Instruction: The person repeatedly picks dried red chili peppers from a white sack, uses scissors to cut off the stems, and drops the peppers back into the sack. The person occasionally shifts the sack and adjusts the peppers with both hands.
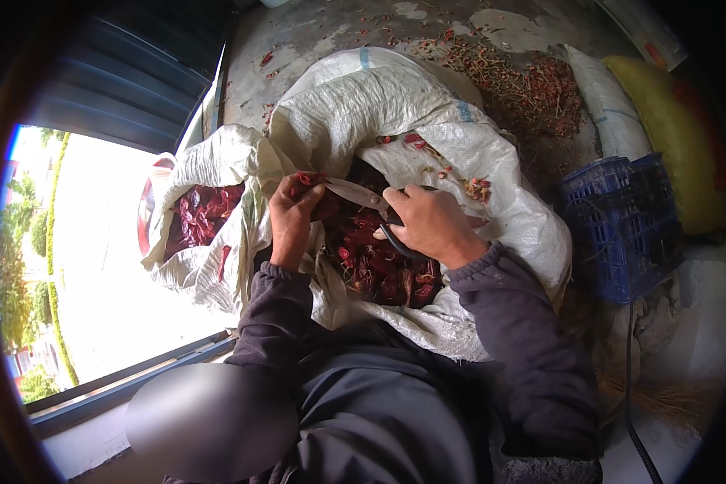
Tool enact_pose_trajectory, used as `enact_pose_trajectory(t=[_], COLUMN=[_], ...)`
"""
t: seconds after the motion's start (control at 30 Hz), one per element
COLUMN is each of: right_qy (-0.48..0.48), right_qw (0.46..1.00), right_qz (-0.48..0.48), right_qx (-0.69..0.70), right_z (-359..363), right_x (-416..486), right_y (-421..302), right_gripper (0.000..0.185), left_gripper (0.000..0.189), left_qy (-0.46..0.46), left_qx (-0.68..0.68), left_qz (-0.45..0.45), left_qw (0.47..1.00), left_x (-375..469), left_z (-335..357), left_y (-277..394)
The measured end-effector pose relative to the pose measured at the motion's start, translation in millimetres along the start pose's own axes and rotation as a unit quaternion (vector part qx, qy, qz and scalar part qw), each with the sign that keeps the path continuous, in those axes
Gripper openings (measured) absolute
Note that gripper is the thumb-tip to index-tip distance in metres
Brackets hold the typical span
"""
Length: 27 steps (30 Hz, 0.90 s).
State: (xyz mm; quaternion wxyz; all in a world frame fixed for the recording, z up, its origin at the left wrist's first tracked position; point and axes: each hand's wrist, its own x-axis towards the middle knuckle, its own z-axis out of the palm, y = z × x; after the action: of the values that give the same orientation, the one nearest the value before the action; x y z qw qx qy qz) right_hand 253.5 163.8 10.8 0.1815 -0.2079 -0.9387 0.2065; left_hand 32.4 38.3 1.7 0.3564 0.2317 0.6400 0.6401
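My left hand point(295, 212) pinches a dried red chili pepper point(310, 178) between thumb and fingers. My right hand point(431, 221) holds a pair of scissors point(363, 195) by the black handles, and the blades reach left to the chili. Both hands are above a large white woven sack point(339, 100), rolled open at the mouth, with dark red dried chilies point(381, 266) inside. Cut red bits and stems point(477, 189) lie on the sack's right fold. Left of it, a smaller woven sack point(218, 151) holds more dried chilies point(202, 215).
A blue plastic crate point(623, 224) stands at the right, with a black cable point(629, 375) running down from it. Behind are a yellow sack point(671, 133) and a white sack point(611, 109). Stems and red scraps point(520, 91) cover the concrete floor. A bright doorway opens at left.
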Motion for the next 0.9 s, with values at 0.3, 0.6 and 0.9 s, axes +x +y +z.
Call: enact_pose_trajectory(t=[0.3, 0.6, 0.9], right_qy=[-0.054, -0.058, 0.049], right_qw=[0.997, 0.985, 0.988], right_qz=[0.03, 0.061, 0.085], right_qx=[0.04, 0.148, 0.123], right_z=[-2.1, 13.6, 14.2], right_x=[-0.9, 4.3, 12.0], right_y=[-2.7, -4.9, -16.8], right_gripper=[0.061, 0.061, 0.057], left_gripper=[0.019, 0.018, 0.017], left_qy=[-0.036, -0.04, -0.027], left_qx=[0.292, 0.153, 0.117], left_qz=[0.073, 0.024, 0.043], left_qw=[0.953, 0.987, 0.992], left_x=[3.2, 8.0, 34.2], left_z=[-9.2, -11.8, 0.4], left_y=[-3.4, -4.1, -6.5])
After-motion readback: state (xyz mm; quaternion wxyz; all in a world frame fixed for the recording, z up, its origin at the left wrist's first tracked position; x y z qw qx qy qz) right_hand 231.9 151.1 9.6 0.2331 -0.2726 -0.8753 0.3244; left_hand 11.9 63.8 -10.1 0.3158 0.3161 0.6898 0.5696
